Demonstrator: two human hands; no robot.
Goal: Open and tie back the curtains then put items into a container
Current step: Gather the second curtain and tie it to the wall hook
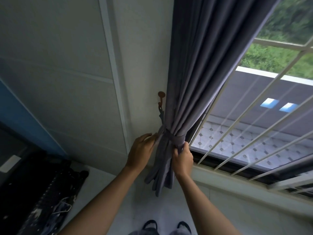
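Observation:
A grey-purple curtain (199, 68) hangs gathered at the left side of the window. A tie-back band (171, 137) of the same cloth wraps around it low down and runs up to a brown wall hook (161, 96). My right hand (183, 157) is shut on the band and the curtain's folds at the right side of the bundle. My left hand (141, 150) rests against the left side of the bundle, fingers spread, touching the band near the wall. The curtain's loose end (160, 177) droops below both hands.
White window bars (245, 129) and the sill (237, 177) lie to the right, with a tiled roof and greenery outside. A white wall (67, 82) stands left. Dark equipment (42, 189) sits on a surface at lower left. My shoes (166, 225) show at the bottom.

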